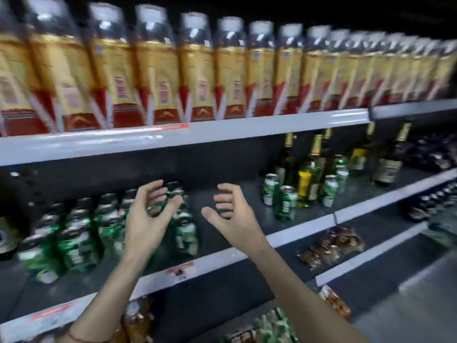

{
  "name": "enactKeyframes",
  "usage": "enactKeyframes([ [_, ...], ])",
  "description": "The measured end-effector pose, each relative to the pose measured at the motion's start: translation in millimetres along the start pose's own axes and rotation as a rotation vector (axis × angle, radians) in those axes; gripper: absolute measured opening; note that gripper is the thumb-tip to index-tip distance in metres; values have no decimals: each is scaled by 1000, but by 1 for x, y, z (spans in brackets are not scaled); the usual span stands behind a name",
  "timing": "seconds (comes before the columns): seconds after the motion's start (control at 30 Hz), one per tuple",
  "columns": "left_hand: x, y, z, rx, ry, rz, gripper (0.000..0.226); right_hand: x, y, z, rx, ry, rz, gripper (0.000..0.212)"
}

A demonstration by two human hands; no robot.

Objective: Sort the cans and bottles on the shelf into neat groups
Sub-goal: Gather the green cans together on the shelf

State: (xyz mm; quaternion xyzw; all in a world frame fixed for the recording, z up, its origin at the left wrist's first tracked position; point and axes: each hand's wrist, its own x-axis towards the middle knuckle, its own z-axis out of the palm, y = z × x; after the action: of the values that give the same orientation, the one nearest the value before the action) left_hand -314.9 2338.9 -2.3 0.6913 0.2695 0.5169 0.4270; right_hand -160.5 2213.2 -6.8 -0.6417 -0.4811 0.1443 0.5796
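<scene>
Green cans (74,233) massed upright at left — more cans (286,203) among bottles (308,179) at right.

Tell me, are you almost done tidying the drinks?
About halfway, it seems. Done: a block of green cans stands grouped at the left of the middle shelf. In hand: nothing; the left hand and right hand are open and empty. Left: the loose green cans mixed among glass bottles on the right.

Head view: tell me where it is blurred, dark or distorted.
Head view: motion blur smears the gold-labelled bottles on the top shelf and the green cans at left; the cans and glass bottles at right read sharper; the upper right corner falls to black; the shelf edge tilts and bows from the wide lens.
</scene>
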Motion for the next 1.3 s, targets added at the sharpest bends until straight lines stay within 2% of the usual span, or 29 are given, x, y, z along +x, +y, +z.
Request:
enactKeyframes([
  [0.23, -23, 8, 125, -36, -160, -39, 54, -22, 51, -122, -31, 170, 83, 56],
  [0.37, -20, -1, 180, 8, -239, -68, 45, -20, 81, -169, -53, 253, 134, 53],
  [0.47, -8, -13, 218, 36, -272, -108, 48, -9, 102, -193, -79, 260, 167, 56],
  [0.6, 20, -40, 262, 57, -303, -164, 57, 17, 131, -203, -170, 294, 178, 86],
  [0.63, 28, -48, 272, 58, -302, -184, 59, 26, 140, -203, -188, 298, 188, 86],
  [0.77, 60, -85, 301, 63, -296, -265, 70, 57, 174, -197, -254, 247, 198, 70],
  [0.9, 85, -116, 319, 106, -312, -298, 81, 83, 204, -188, -189, 157, 218, 80],
  [1.03, 100, -130, 330, 172, -338, -279, 82, 99, 223, -178, -156, 129, 238, 84],
  [1.2, 112, -133, 344, 217, -364, -311, 91, 108, 236, -176, -200, 143, 205, 68],
  [1.3, 114, -134, 353, 204, -376, -345, 88, 110, 238, -182, -202, 131, 204, 63],
])
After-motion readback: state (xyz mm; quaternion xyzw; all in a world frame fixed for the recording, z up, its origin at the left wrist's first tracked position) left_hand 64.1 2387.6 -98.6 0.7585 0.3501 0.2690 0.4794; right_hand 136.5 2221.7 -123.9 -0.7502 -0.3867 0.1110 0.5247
